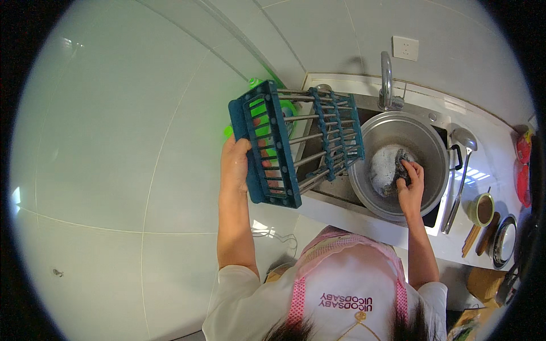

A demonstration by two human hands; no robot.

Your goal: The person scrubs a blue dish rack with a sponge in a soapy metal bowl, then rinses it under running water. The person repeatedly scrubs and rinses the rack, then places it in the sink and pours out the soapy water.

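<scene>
My left hand (237, 164) grips the end of a dark teal plastic dish-drainer basket (279, 145) with metal rods, held tilted in the air at the sink's left side. Its far end hangs close to the rim of a large metal pot (435, 183). The pot stands in the sink (341, 194), with a black side handle toward the right. Inside it, my right hand (410, 185) holds a dark scouring pad (401, 166) at the bottom. White foam (382, 168) lies around the pad.
A chrome faucet (386, 81) rises behind the pot. Right of the sink lie a metal ladle (463, 174), a green cup (485, 209), chopsticks (471, 241) and a round dish (506, 241). Green bottles (259, 106) stand behind the basket. A wall socket (405, 48) is above.
</scene>
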